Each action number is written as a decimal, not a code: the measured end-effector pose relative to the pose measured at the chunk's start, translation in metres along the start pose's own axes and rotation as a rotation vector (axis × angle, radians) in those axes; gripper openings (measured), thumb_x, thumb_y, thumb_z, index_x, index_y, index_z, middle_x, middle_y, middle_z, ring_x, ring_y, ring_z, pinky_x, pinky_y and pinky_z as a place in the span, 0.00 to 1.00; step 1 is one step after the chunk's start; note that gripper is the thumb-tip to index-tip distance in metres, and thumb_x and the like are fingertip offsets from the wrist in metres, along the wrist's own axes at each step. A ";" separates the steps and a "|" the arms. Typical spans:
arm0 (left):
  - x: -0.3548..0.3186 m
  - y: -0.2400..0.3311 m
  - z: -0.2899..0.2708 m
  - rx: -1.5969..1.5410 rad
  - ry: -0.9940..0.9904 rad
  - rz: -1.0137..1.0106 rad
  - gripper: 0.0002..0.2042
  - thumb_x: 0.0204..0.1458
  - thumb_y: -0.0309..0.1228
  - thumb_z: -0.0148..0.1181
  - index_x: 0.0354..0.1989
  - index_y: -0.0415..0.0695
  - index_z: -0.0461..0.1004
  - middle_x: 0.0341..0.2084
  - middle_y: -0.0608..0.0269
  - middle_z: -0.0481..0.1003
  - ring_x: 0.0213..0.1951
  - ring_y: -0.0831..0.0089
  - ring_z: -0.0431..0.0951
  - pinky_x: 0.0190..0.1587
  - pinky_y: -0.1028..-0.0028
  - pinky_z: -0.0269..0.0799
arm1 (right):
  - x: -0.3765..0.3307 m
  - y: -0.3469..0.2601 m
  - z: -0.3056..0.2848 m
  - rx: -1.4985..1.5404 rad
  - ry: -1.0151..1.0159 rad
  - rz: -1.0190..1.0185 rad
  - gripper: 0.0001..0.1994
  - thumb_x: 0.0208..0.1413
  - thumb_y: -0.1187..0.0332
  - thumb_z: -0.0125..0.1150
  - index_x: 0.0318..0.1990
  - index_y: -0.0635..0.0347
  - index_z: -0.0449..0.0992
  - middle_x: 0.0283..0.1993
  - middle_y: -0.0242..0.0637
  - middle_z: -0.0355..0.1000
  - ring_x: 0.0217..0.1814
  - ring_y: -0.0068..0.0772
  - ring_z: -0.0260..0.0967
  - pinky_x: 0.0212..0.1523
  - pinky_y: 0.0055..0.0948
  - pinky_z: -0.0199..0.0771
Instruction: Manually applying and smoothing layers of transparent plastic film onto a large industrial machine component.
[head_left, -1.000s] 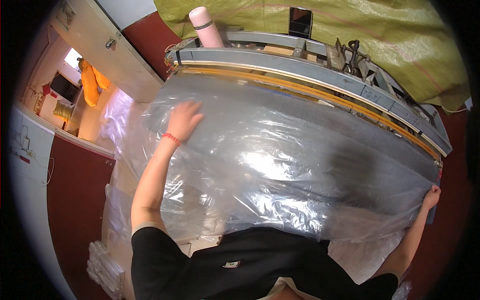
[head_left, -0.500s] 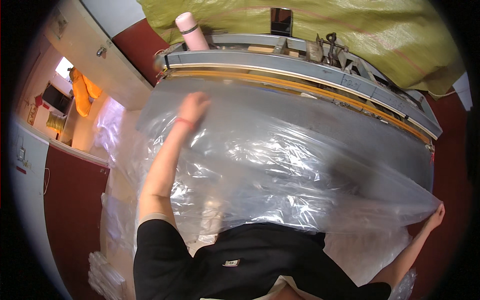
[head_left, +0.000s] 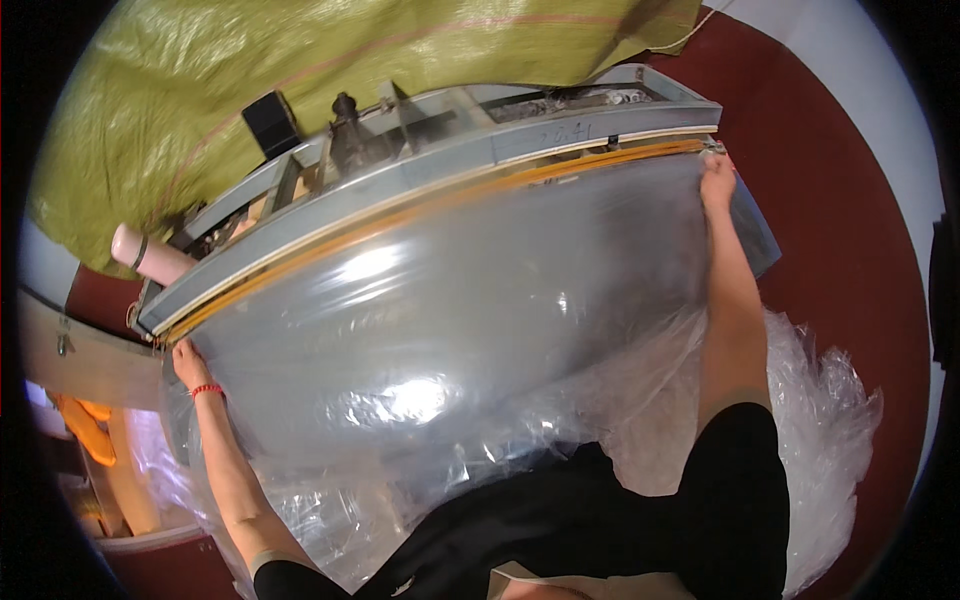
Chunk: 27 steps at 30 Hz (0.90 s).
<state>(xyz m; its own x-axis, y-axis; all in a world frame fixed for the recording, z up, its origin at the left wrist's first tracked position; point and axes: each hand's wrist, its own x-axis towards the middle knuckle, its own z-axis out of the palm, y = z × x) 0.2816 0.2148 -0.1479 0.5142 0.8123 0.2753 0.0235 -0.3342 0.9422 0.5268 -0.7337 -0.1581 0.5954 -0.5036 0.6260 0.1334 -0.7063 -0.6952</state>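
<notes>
A wide sheet of clear plastic film (head_left: 470, 280) is stretched smooth between my hands over the grey table. My left hand (head_left: 188, 366) is closed on its far left corner, by the end of an orange strip (head_left: 450, 195). At the other end of that strip, my right hand (head_left: 716, 180) grips the far right corner with fingers curled. The sheet's far edge lies along the strip, below a long grey metal beam (head_left: 420, 175). Toward my body the film falls in loose, shiny folds.
A pink bottle (head_left: 155, 258) leans at the beam's left end. Behind it stands a dark phone-like rectangle (head_left: 272, 125) against a yellow-green woven tarp (head_left: 400, 50). Crumpled clear film (head_left: 825, 420) heaps at the right. Something orange (head_left: 85, 425) shows through the opening at lower left.
My left hand has gone from over the film to its far left corner. My right hand has risen from the near right to the far right corner. The film is now taut; the view has turned.
</notes>
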 end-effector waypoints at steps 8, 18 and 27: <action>0.026 -0.019 0.030 -0.257 0.001 0.092 0.05 0.47 0.29 0.55 0.24 0.44 0.68 0.17 0.75 0.65 0.20 0.86 0.61 0.22 0.86 0.55 | 0.002 -0.029 0.028 0.371 -0.012 0.297 0.07 0.47 0.70 0.56 0.29 0.63 0.67 0.20 0.31 0.67 0.18 0.18 0.61 0.20 0.18 0.60; 0.014 0.004 0.019 -0.363 0.035 -0.086 0.06 0.49 0.31 0.47 0.28 0.42 0.66 0.23 0.68 0.67 0.25 0.80 0.66 0.28 0.80 0.68 | 0.002 -0.051 0.020 0.481 -0.014 0.445 0.06 0.51 0.68 0.43 0.35 0.59 0.61 0.18 0.38 0.67 0.12 0.24 0.61 0.12 0.21 0.58; 0.027 -0.011 0.008 -0.377 -0.023 -0.106 0.05 0.47 0.29 0.49 0.31 0.43 0.68 0.24 0.67 0.68 0.26 0.76 0.68 0.28 0.74 0.68 | -0.004 -0.071 0.016 0.543 -0.145 0.548 0.21 0.53 0.50 0.44 0.26 0.61 0.66 0.17 0.33 0.64 0.14 0.25 0.63 0.14 0.22 0.61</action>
<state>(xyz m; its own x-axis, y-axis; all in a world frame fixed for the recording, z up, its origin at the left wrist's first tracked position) 0.3024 0.2367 -0.1520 0.5450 0.8205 0.1726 -0.2373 -0.0465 0.9703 0.5277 -0.6737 -0.1167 0.7808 -0.6136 0.1177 0.1375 -0.0150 -0.9904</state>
